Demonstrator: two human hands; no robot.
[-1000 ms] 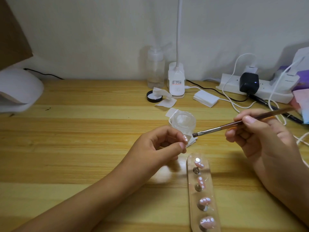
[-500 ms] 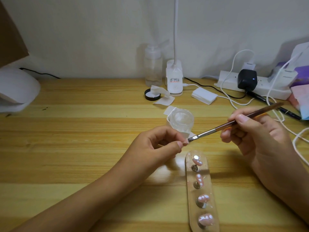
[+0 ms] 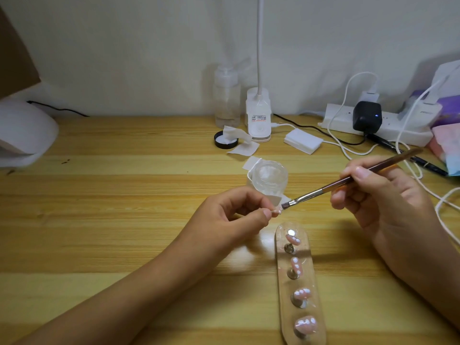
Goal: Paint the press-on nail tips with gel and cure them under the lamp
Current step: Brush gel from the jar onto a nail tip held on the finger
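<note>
My left hand (image 3: pixel 231 215) pinches a small pink nail tip (image 3: pixel 352 212) between thumb and forefinger. My right hand (image 3: pixel 378 202) holds a brown-handled brush (image 3: pixel 348 181) like a pen, its bristles touching the nail tip. Just behind them stands a clear gel jar (image 3: pixel 270 179) on a white wipe. A clear oval holder (image 3: pixel 300 285) lies in front, carrying several pink nail tips on metal pegs; its top peg is bare. The white curing lamp (image 3: pixel 25 135) sits at the far left edge of the desk.
At the back of the wooden desk (image 3: pixel 112 220) stand a clear pump bottle (image 3: pixel 227 100), a desk lamp base (image 3: pixel 258 115), a black lid (image 3: pixel 225 140) with wipes, a white box (image 3: pixel 303 141), and a power strip (image 3: pixel 378 128) with cables trailing right.
The brush tip has come down and left from beside the jar to touch the nail tip in my left hand. My left hand has stayed in place.
</note>
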